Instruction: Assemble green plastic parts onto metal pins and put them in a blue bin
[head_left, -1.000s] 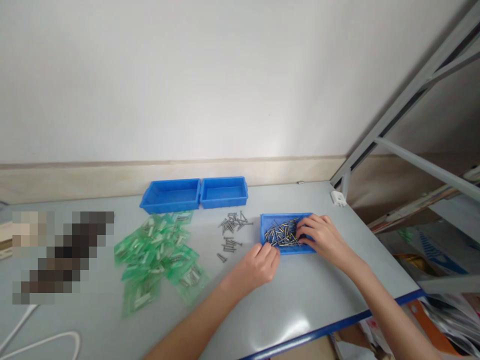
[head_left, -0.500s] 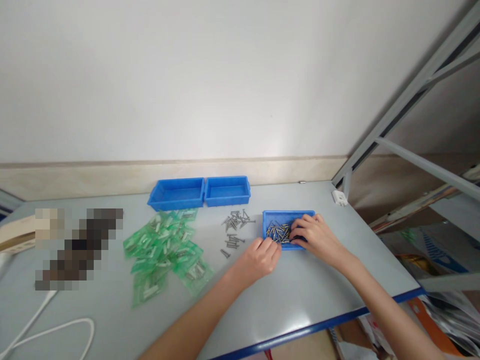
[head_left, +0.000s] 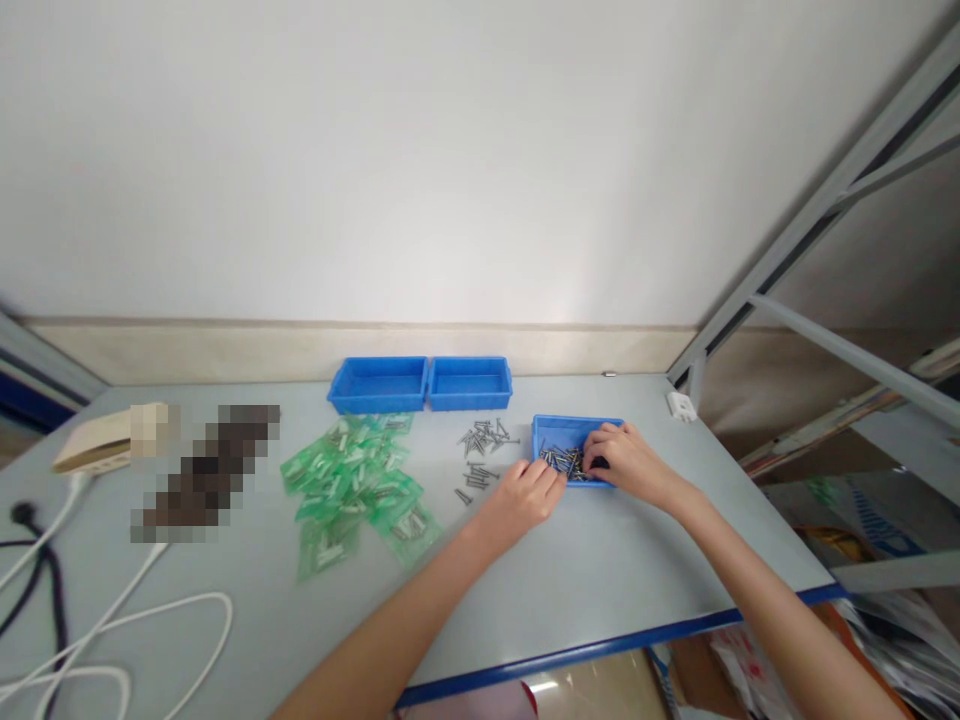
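A blue bin (head_left: pixel 576 424) on the right half of the table holds many metal screws (head_left: pixel 562 460). My right hand (head_left: pixel 619 460) reaches over the bin's right side, its curled fingers among the screws; what they pinch is hidden. At the bin's front left edge rests my left hand (head_left: pixel 531 492), fingers curled together, with their tips and anything in them out of sight. Left of the bin, loose screws (head_left: pixel 486 436) lie in a pile, with a smaller group (head_left: pixel 478 476) nearer me. Green plastic packets (head_left: pixel 360 480) with small parts inside are heaped farther left.
Two blue bins (head_left: pixel 386 378) (head_left: pixel 470 377) stand side by side near the wall. A beige device (head_left: pixel 105 440), white cables (head_left: pixel 217 600) and a blurred-out dark item (head_left: pixel 206 470) lie at left. A white plug-like piece (head_left: pixel 682 405) sits by the metal frame (head_left: pixel 697 368) at right.
The camera view has shifted, so the table contents appear farther right and more of the left side shows. Both hands remain at the screw bin, with only slight finger movement.
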